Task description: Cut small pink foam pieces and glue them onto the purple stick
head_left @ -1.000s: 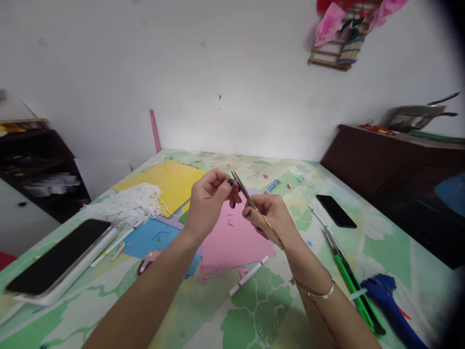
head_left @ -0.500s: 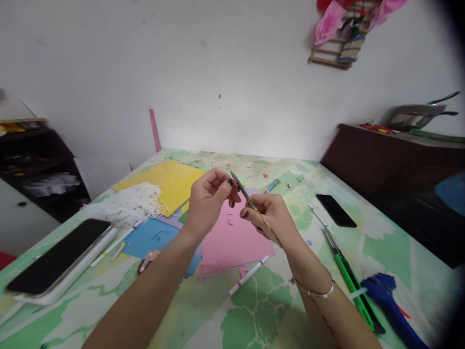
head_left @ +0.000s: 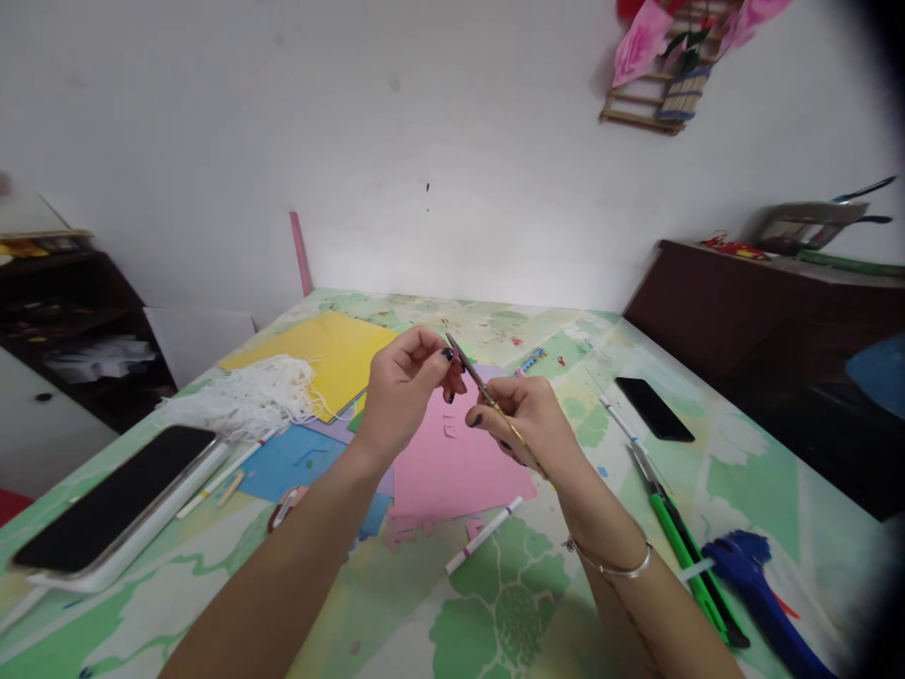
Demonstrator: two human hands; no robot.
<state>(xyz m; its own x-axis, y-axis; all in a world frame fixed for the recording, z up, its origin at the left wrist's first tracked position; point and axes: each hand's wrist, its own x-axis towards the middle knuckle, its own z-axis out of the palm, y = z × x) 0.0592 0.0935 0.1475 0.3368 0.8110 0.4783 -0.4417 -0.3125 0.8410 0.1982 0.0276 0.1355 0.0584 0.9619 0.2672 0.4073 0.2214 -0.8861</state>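
Note:
My right hand (head_left: 527,420) is closed round the gold handles of a pair of scissors (head_left: 472,371), whose blades point up and to the left. Beside the blade tips, my left hand (head_left: 417,382) pinches a tiny pinkish piece, mostly hidden by the fingertips. Both hands are raised above a pink sheet (head_left: 452,481), which has small pink scraps (head_left: 450,431) on it. Near the sheet's front edge lies a white marker (head_left: 485,538) with purple bands.
White shredded strands (head_left: 247,401), a yellow sheet (head_left: 332,349), blue sheets (head_left: 289,462) and a large phone (head_left: 117,500) lie left. On the right are a black phone (head_left: 654,409), a green cutter (head_left: 689,556) and a blue tool (head_left: 764,594).
Both hands and the scissors have stayed almost in place, with only a very slight shift to the left at the fingertips and blades.

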